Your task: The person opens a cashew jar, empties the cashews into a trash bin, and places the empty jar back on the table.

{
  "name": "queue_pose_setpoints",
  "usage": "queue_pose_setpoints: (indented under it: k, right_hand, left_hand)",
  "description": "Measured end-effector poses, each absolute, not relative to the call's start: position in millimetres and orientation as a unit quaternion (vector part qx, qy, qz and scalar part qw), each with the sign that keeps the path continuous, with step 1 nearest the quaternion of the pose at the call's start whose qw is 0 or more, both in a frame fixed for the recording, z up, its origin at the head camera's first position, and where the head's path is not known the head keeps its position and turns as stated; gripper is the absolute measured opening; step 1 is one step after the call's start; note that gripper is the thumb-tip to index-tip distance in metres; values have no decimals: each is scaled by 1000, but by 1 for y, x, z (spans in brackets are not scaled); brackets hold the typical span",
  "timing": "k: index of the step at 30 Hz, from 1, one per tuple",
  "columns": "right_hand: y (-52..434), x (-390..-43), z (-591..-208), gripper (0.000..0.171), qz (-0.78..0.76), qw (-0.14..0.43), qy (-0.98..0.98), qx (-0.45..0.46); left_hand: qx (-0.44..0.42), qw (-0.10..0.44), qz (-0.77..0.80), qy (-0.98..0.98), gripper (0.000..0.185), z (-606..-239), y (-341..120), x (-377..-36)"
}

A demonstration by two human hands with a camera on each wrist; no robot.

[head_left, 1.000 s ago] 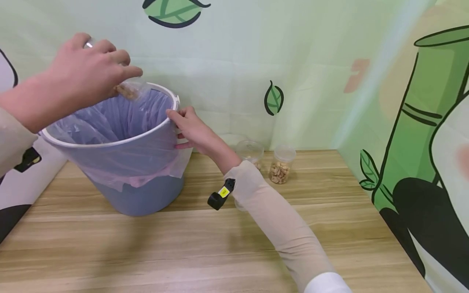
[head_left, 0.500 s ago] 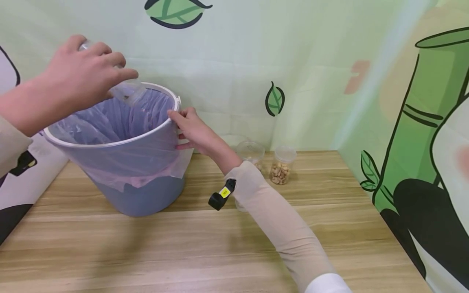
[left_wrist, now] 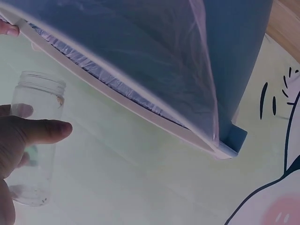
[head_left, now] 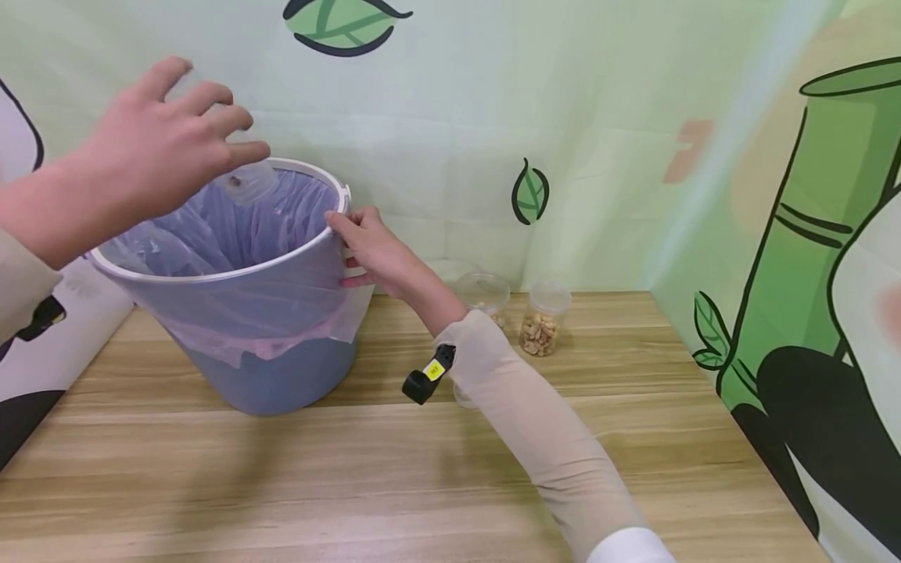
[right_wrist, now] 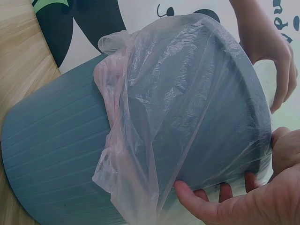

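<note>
My left hand (head_left: pixel 165 148) holds a clear plastic jar (left_wrist: pixel 47 161) above the open bin, its threaded mouth tipped down toward it. In the left wrist view the jar is nearly empty, with a small brown bit stuck inside near the mouth and specks at the base. The blue-grey bin (head_left: pixel 285 379) stands on the wooden table. A translucent bag (head_left: pixel 246 309) lines it and folds over the pale rim. My right hand (head_left: pixel 380 250) grips the bin's right side, thumb on the rim and fingers against the bag outside. The bottom of the bag's inside is hidden.
A clear jar (head_left: pixel 540 332) of pale nut-like pieces stands right of the bin. Beside it is a wider clear container (head_left: pixel 482 291), partly behind my right arm. A clear round edge (head_left: pixel 463 397) shows under the sleeve. A printed backdrop (head_left: pixel 436 141) rises behind the table.
Brown pieces visible in the tipped jar's mouth a second ago have left it. The left hand shifts slightly and its index finger lifts. The right hand keeps its grip on the bin.
</note>
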State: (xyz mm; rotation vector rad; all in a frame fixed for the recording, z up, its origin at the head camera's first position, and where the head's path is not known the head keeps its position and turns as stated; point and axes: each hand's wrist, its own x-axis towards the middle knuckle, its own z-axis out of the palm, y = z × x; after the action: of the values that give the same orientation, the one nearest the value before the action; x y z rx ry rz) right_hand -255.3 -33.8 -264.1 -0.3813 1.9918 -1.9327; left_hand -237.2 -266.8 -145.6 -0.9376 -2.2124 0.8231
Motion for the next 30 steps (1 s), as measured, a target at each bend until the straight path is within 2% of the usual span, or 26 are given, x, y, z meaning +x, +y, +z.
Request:
queue_pose_setpoints:
  k: [6, 11, 20, 25, 30]
  right_hand:
    - [-33, -254, -264, 30, -679, 168, 702, -133]
    - [-32, -255, -264, 31, -678, 167, 704, -130]
    - [-33, -254, -263, 31, -677, 170, 703, -133]
    - [-35, -254, -263, 32, -676, 171, 704, -136]
    - [-36, -255, -263, 33, -675, 169, 705, -136]
  left_hand:
    - [-402, 338, 293, -799, 49, -148, -266, -239]
    - [-400, 337, 301, -797, 53, -149, -266, -239]
    - [-333, 289, 279, -853, 55, -150, -273, -234]
    - [-305, 268, 251, -879, 68, -150, -283, -230]
    - [-269, 246, 238, -900, 71, -149, -288, -226]
